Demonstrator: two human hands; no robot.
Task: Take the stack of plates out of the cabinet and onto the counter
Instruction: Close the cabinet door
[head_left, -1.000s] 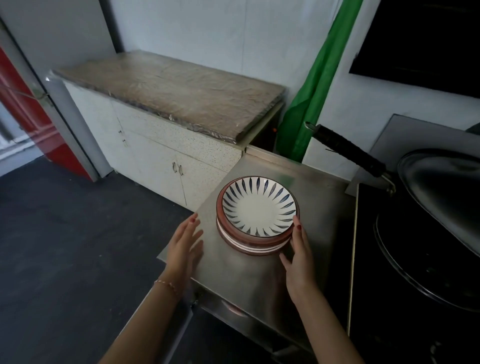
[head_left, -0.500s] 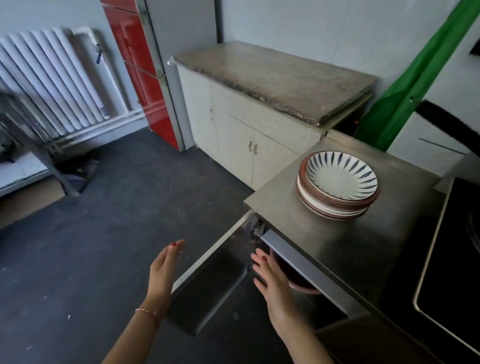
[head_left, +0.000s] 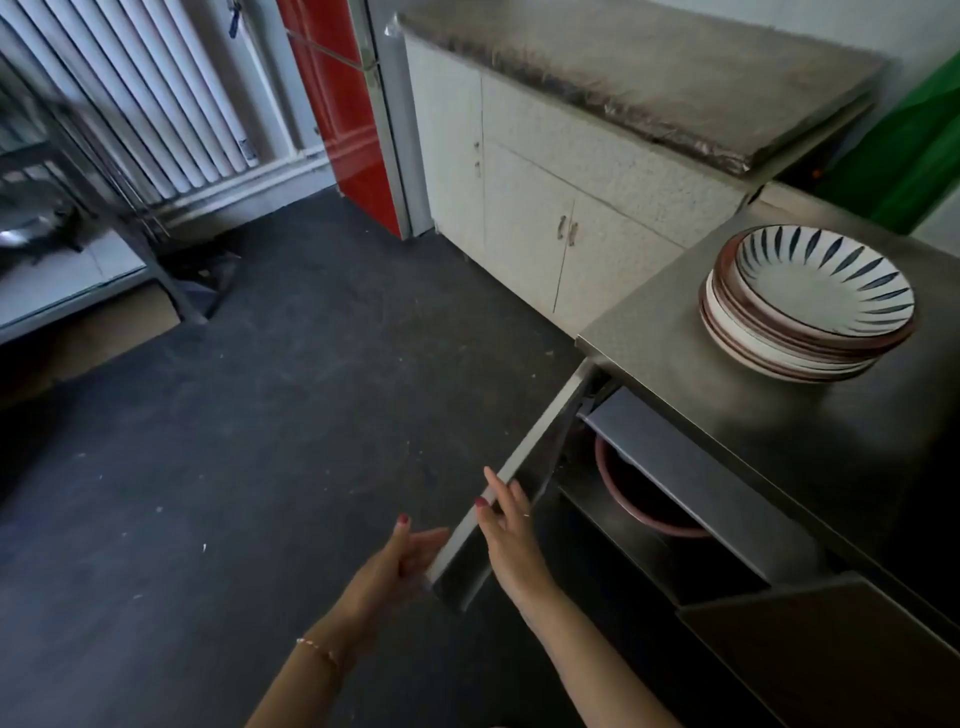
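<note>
The stack of plates (head_left: 802, 306), white with blue leaf marks and brown rims, rests on the steel counter (head_left: 810, 431) at the right. Below the counter the steel cabinet door (head_left: 511, 488) stands swung out. My right hand (head_left: 506, 519) lies flat against the door's top edge, fingers apart. On the door's outer side my left hand (head_left: 400, 564) is open and close to the door, holding nothing. A reddish bowl (head_left: 641, 499) sits on the shelf inside the cabinet, partly hidden.
A white cupboard (head_left: 545, 208) with a foil-wrapped worktop stands behind. A red door (head_left: 348, 104) and a radiator (head_left: 156, 93) are at the far left, a metal rack (head_left: 62, 218) at the left edge. Dark floor (head_left: 260, 415) spreads between them.
Both hands left the plate stack on the counter and dropped to the cabinet door. The view swung left and down; my right hand now touches the door's edge.
</note>
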